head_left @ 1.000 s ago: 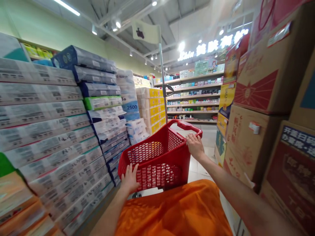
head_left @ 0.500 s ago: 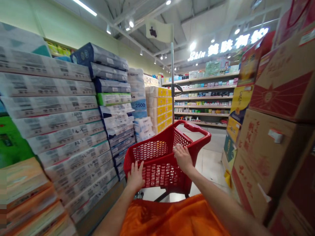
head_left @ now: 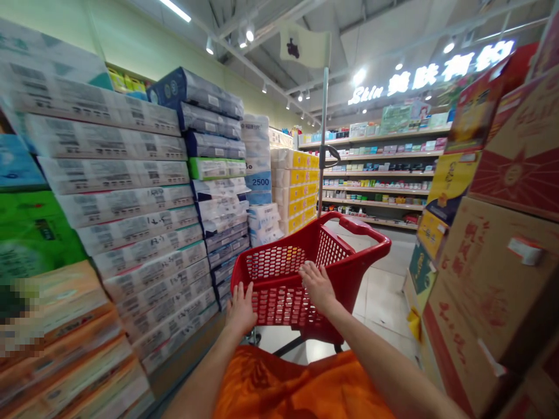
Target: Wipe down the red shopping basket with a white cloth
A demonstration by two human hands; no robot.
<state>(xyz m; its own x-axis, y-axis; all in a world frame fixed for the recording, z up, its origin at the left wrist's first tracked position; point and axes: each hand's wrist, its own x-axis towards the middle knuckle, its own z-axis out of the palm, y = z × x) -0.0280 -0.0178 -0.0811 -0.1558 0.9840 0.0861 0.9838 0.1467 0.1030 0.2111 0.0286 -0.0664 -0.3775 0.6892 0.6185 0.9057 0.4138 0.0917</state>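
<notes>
A red plastic shopping cart (head_left: 271, 262) stands side-on before me, its handle bar (head_left: 364, 233) at the far right end. My left hand (head_left: 241, 311) lies against the near side by the left end, fingers stretched out and apart. Over the near top rim rests my right hand (head_left: 318, 286), its fingers extended and pointing into the basket. Neither hand wraps around anything. The part of the basket that shows has nothing in it. An orange garment (head_left: 301, 384) covers my body below.
Tall stacks of packaged paper (head_left: 131, 169) line the left. Cardboard cartons (head_left: 489, 279) stack up on the right. A metal pole (head_left: 325, 110) with a flag rises behind the cart. Stocked shelves (head_left: 379, 174) stand at the back, and pale tiled floor (head_left: 375, 302) shows right of the cart.
The view has turned left, so the cart and stacks appear farther right. My right hand has moved left along the cart's rim, away from the handle end.
</notes>
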